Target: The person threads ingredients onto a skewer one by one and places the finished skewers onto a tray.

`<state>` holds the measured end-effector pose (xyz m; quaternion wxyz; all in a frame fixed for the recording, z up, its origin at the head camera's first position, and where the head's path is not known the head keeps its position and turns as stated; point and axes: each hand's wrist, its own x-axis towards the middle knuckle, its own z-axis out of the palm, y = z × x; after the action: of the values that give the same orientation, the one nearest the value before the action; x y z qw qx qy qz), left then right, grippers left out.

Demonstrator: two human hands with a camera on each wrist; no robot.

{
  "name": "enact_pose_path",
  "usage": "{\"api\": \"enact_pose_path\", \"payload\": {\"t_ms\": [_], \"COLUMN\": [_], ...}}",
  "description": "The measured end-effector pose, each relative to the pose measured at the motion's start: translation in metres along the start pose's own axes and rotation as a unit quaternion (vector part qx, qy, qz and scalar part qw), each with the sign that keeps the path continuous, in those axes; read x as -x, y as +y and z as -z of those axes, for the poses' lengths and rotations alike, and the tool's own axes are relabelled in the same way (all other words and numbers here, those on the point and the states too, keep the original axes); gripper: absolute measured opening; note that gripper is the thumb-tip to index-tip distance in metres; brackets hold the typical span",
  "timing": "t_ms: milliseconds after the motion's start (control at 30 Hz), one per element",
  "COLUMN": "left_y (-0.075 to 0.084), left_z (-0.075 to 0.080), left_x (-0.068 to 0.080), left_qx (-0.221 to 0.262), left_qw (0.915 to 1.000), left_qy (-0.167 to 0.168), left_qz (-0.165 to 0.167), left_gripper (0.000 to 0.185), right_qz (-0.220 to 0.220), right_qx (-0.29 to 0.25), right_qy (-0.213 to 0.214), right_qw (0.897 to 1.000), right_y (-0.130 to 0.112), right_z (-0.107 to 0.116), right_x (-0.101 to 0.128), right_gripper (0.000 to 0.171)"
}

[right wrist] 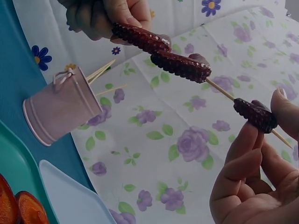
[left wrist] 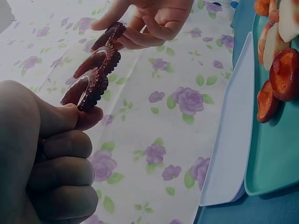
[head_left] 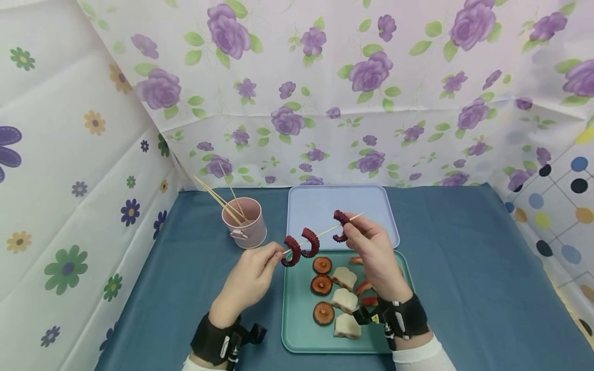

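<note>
While both hands hover above the worktop [head_left: 464, 268], a thin wooden skewer [head_left: 325, 231] runs between them, tilted up toward the right, with three curled dark red octopus pieces [head_left: 310, 242] threaded on it. The left hand [head_left: 252, 278] pinches the lower end of the skewer between thumb and fingertips, right beside the lowest piece; its grip is pressed together on the stick. The right hand [head_left: 373, 252] pinches the uppermost piece [head_left: 341, 225] near the pointed tip, fingers curled round it. Below the hands lies a green tray [head_left: 293, 319] holding mushroom caps [head_left: 322, 284], pale slices [head_left: 344, 300] and red bits, its near edge close to the worktop's front. Behind it, touching edge to edge, sits a pale blue tray [head_left: 320, 206]. A pink cup [head_left: 246, 222] of spare sticks stands just left of the trays. Blue cloth lies bare to the far right and left.
</note>
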<state>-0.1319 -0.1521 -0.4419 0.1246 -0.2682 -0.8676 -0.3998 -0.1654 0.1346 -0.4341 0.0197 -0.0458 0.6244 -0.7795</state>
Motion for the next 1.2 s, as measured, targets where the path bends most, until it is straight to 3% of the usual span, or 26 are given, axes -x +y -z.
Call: {"api": "enact_pose_path", "payload": {"t_ms": [133,500,1033,1200], "left_y": [0.0001,0.005,0.0037,-0.0009], "left_z": [-0.0022,-0.0029,-0.0046,-0.0089], "left_x": [-0.0002,-0.0003,-0.0021,-0.0024], "left_qx": [0.0,0.009,0.002,0.006], "left_qw": [1.0,0.9999,0.9999,0.9997], "left_qy": [0.003,-0.005,0.006,0.025], "left_qz": [-0.006,-0.002,-0.015,-0.003], "left_gripper": [0.014,0.013,0.012,0.014], "right_qz": [0.003,0.025,0.014,0.006], "right_qx": [0.026,0.073,0.105,0.124], "right_qy": [-0.02,-0.074,-0.086,-0.104], "right_qw": [0.999,0.994,0.991,0.987], "right_y": [-0.0004,0.001,0.0032,0.0019], "right_z": [0.0003,-0.0013,-0.0019,-0.0019], "right_x": [0.0005,0.0022,0.0009,-0.0013], "right_gripper": [0.011,0.034,0.036,0.052]}}
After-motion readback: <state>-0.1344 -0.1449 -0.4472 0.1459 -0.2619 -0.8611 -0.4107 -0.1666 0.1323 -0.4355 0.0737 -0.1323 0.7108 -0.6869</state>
